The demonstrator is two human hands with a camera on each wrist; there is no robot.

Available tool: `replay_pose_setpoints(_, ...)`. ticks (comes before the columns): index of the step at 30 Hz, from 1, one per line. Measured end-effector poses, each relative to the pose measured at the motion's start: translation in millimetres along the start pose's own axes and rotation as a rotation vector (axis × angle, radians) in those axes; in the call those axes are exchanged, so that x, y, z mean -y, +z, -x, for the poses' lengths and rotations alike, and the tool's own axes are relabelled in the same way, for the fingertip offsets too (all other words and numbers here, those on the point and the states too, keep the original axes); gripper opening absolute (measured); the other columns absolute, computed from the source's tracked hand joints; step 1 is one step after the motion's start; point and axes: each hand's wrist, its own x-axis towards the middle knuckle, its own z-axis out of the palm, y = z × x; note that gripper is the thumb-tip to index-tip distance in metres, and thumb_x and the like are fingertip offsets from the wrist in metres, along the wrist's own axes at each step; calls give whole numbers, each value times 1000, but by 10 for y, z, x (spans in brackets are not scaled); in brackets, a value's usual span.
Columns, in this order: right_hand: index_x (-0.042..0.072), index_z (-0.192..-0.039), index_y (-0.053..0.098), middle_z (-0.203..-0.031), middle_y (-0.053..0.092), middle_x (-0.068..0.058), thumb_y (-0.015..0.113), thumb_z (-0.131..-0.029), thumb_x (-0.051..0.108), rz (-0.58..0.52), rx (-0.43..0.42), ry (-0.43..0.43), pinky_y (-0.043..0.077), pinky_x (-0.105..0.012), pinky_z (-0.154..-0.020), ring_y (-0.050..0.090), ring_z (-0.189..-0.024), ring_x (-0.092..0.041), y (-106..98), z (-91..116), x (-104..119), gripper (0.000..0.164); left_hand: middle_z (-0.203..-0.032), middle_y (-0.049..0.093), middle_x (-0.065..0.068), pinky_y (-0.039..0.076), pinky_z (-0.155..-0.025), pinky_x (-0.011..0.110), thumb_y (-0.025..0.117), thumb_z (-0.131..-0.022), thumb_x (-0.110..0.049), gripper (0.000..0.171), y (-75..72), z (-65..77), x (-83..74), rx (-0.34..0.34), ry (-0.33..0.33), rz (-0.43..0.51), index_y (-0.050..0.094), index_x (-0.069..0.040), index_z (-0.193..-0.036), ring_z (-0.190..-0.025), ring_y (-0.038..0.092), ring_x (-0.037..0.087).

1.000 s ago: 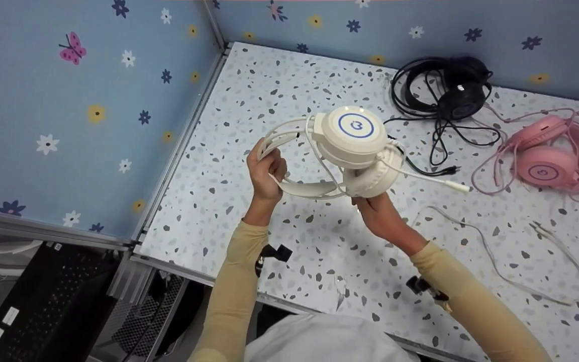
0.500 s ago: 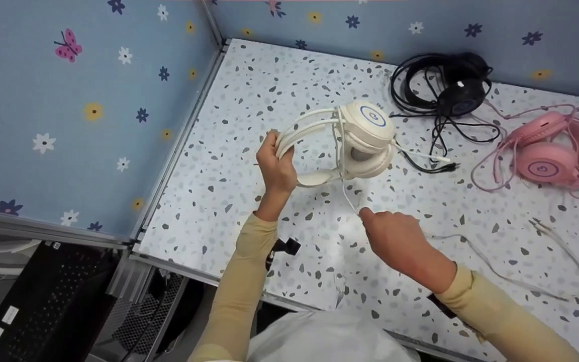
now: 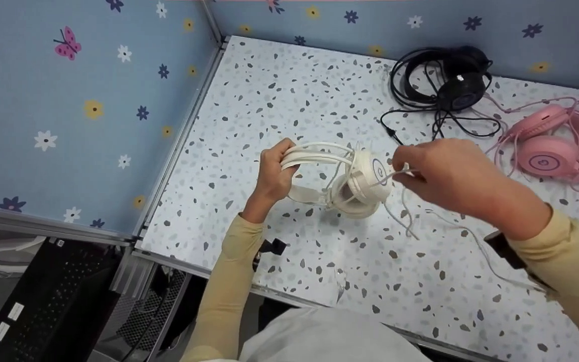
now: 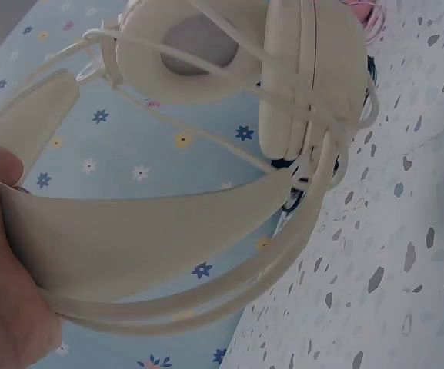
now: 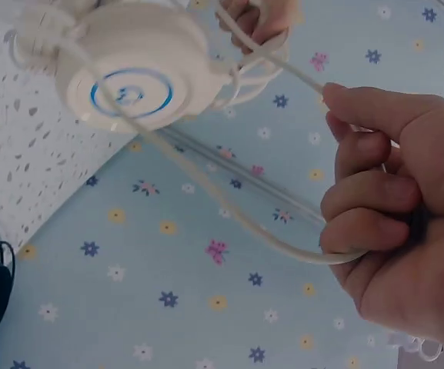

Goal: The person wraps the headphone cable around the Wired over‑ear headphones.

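A white headset (image 3: 366, 176) is held above the speckled table, ear cups toward the right. My left hand (image 3: 273, 171) grips its headband (image 4: 152, 238), fingers wrapped round the band. To the right of the cups, my right hand (image 3: 455, 176) holds the thin white cable (image 5: 198, 181). In the right wrist view, thumb and index finger pinch one stretch of cable, and the other fingers curl over another stretch. One cup's outer face (image 5: 129, 96) carries a blue ring logo. Cable also crosses the headband opening and wraps around the cups in the left wrist view.
A black headset (image 3: 463, 93) with coiled cord lies at the back wall. To its right lies a pink headset (image 3: 546, 156), partly behind my right hand. A loose white cable (image 3: 475, 241) trails across the table's right side. Flowered panels (image 3: 118, 100) border the left and back.
My right hand went from the lower ear cup to the cable, pulled it toward me, then swung it up and right past the cups. The headset turned and dipped slightly; my left hand kept the headband.
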Motion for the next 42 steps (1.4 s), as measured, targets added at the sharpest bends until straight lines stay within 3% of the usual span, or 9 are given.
replay_pose_setpoints(5,16,-77,61,-58,53,11,68,-74,21,-21,-128,-137,32,-23,-39,39,-44,0,-121,-75,-175,10,-51,39,-3,28,-42,25,48,-72,10,18,17,-65,-95,97,28,97,49,-8,-69,-42,30,10)
replay_pose_setpoints(9,16,-72,59,-60,54,10,71,-71,26,8,-165,-183,32,-24,-39,40,-44,-1,-172,-137,-234,16,-51,34,-2,25,-42,25,44,-72,11,18,28,-95,-178,232,65,148,46,-6,-69,-43,26,11)
replay_pose_setpoints(16,22,-68,56,-51,47,12,74,-65,34,97,59,-33,32,-27,-39,41,-43,-5,-275,-164,-272,22,-54,33,2,25,-46,27,39,-69,14,19,-149,-164,-413,385,25,328,44,-3,-65,-46,25,14)
replay_pose_setpoints(22,20,-71,55,-49,43,8,68,-69,17,158,109,31,29,-29,-34,38,-40,-10,-364,-20,-187,13,-54,34,1,27,-45,27,43,-76,13,19,-216,-247,-325,358,5,239,44,-3,-66,-46,28,14)
replay_pose_setpoints(28,18,-86,54,-47,40,7,58,-81,15,56,199,156,31,-25,-36,35,-36,-7,-539,174,-144,7,-52,36,3,26,-44,26,47,-79,9,14,-337,-255,-138,163,-89,56,47,1,-67,-45,29,13)
replay_pose_setpoints(31,19,-84,55,-46,39,10,60,-82,21,87,66,150,27,-24,-36,31,-34,-4,-645,205,-202,6,-52,35,3,25,-45,25,47,-79,8,13,-374,-255,-43,91,-129,16,47,0,-68,-46,27,13)
replay_pose_setpoints(33,19,-81,58,-45,38,11,64,-80,22,110,-55,81,26,-22,-36,28,-34,-2,-696,166,-226,6,-53,34,3,25,-45,25,47,-79,8,14,-364,-263,-19,92,-139,14,46,0,-67,-46,28,13)
replay_pose_setpoints(38,13,-76,66,-47,48,8,68,-76,21,156,-250,-88,25,-17,-37,30,-36,2,-787,-52,-227,8,-54,35,2,26,-46,25,47,-79,7,15,-197,-293,-81,237,-113,52,47,-1,-66,-46,28,13)
replay_pose_setpoints(42,10,-71,67,-51,54,2,68,-75,28,212,-352,-47,26,-19,-39,35,-38,-3,-781,-183,-417,18,-54,36,1,27,-48,25,45,-75,11,16,-30,-275,-109,364,-26,123,50,-3,-68,-47,28,13)
